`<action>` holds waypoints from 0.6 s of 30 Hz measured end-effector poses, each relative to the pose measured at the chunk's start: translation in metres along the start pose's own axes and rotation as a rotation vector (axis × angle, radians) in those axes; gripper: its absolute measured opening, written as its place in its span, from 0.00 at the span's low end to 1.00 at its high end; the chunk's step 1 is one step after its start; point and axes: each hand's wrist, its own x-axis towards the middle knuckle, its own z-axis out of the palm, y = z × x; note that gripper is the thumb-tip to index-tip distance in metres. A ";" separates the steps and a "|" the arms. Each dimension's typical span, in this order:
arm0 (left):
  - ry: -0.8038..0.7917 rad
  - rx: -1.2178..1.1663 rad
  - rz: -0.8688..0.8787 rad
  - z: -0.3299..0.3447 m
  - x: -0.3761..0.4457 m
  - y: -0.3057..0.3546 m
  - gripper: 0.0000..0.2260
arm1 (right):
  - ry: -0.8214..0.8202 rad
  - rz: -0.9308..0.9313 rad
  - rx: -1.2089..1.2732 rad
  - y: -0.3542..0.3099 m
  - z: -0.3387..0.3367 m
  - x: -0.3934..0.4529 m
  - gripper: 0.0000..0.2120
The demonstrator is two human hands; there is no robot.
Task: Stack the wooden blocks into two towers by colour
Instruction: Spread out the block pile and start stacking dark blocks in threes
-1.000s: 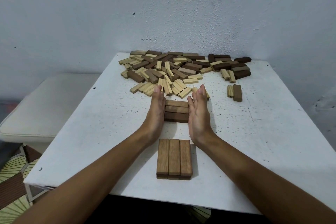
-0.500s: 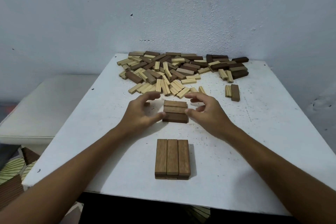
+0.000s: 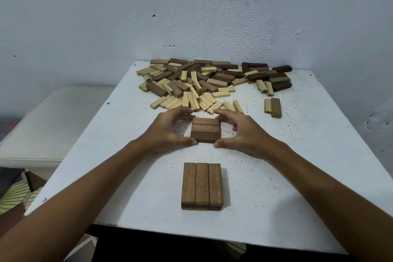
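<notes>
Three brown blocks lie side by side as a square layer at the middle of the white table. My left hand pinches the layer's left side between thumb and fingers. My right hand pinches its right side the same way. Nearer to me stands a short brown tower, its top layer of three blocks running lengthwise. A mixed heap of light and dark blocks covers the far part of the table.
A light block and a brown block lie together at the right, apart from the heap. A pale cushioned seat stands left of the table. The wall rises right behind the heap.
My hands went from flat palms pressing the layer's two sides to curled fingers and thumbs gripping its front and back corners. The three blocks stay in place.
</notes>
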 end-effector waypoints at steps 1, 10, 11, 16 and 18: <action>0.005 -0.001 -0.001 0.000 0.000 0.001 0.38 | 0.005 -0.003 0.006 0.000 0.000 0.000 0.42; 0.035 -0.038 0.081 -0.009 -0.009 0.018 0.38 | 0.058 -0.100 0.118 -0.011 -0.008 -0.010 0.32; 0.044 -0.045 0.089 -0.012 -0.013 0.021 0.39 | 0.065 -0.111 0.120 -0.013 -0.009 -0.013 0.31; 0.074 -0.081 0.098 -0.019 -0.039 0.040 0.39 | 0.085 -0.173 0.117 -0.032 -0.015 -0.034 0.30; 0.087 -0.099 0.096 -0.019 -0.053 0.048 0.37 | 0.081 -0.183 0.114 -0.040 -0.015 -0.046 0.30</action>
